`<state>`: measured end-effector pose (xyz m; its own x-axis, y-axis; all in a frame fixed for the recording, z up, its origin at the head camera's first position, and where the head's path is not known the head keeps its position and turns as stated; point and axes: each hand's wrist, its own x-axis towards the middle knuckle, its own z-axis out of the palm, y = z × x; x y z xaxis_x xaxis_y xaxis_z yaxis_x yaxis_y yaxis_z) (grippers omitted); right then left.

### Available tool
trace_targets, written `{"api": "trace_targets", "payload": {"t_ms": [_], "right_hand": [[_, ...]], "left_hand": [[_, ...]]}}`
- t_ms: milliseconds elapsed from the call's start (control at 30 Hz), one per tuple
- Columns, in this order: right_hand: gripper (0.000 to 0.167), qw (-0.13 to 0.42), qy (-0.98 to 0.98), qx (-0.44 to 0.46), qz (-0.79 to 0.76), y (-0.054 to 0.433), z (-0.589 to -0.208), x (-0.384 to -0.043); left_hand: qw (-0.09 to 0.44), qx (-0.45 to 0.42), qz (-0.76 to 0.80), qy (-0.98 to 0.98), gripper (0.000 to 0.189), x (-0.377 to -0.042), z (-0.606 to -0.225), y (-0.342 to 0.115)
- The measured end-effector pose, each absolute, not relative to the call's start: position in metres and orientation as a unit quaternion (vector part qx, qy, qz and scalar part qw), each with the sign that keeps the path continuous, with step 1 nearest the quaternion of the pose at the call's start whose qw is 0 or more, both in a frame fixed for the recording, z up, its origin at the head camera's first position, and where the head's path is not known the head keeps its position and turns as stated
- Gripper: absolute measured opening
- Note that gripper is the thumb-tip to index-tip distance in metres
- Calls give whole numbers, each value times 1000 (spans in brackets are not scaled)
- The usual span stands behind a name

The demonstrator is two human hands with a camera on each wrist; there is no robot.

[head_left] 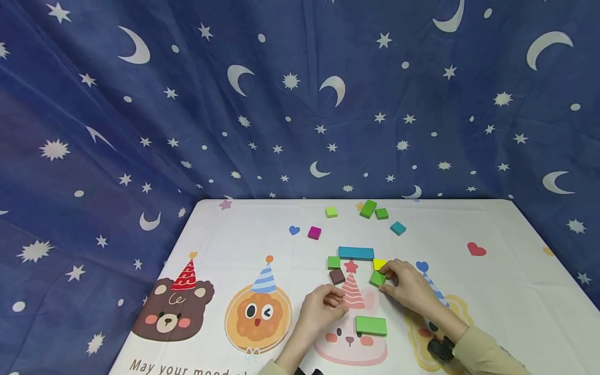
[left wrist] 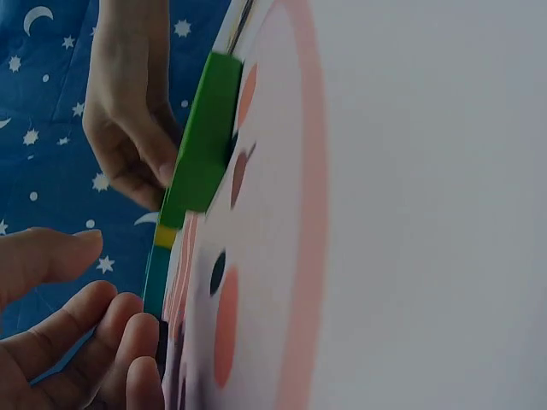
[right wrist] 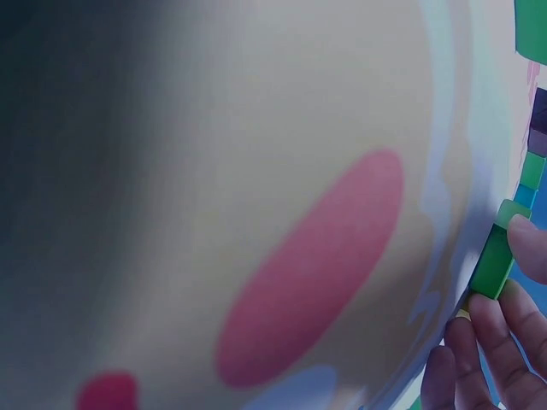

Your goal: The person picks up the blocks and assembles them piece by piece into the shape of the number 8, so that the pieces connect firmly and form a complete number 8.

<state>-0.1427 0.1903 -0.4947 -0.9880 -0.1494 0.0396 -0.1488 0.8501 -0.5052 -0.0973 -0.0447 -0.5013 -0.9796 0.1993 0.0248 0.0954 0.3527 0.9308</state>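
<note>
Right hand (head_left: 407, 285): thumb and fingers pinching the green block (head_left: 377, 279).
Green block: just in front of the yellow block (head_left: 378, 264) on the bench (head_left: 506, 281).
Left hand (head_left: 319, 308): loosely curled, thumb apart from fingers, near the brown block (head_left: 337, 276).
Blue bar (head_left: 356, 253): behind yellow and brown blocks.

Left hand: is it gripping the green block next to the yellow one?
No, the right hand grips that green block, while the left hand is apart from it.

Sporting plain beige sleeves (head_left: 489, 353) here, plus a chunky black device (head_left: 441, 349) by the right cuff (head_left: 463, 341), another black piece (head_left: 316, 372) near the left!
</note>
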Motion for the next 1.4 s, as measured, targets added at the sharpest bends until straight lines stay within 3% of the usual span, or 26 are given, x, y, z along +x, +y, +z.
{"api": "trace_targets", "payload": {"t_ms": [333,733,1400], "right_hand": [[30,6,960,-78,-268,191,-493,-142],[29,1,961,-82,-264,191,-494,-142],[30,5,962,-78,-262,190,-495,-142]], "left_hand": [[94,109,565,812,27,-84,-505,-28],[44,173,443,879,41,-76,-510,-22],[12,203,413,888,35,-76,-515,-22]]}}
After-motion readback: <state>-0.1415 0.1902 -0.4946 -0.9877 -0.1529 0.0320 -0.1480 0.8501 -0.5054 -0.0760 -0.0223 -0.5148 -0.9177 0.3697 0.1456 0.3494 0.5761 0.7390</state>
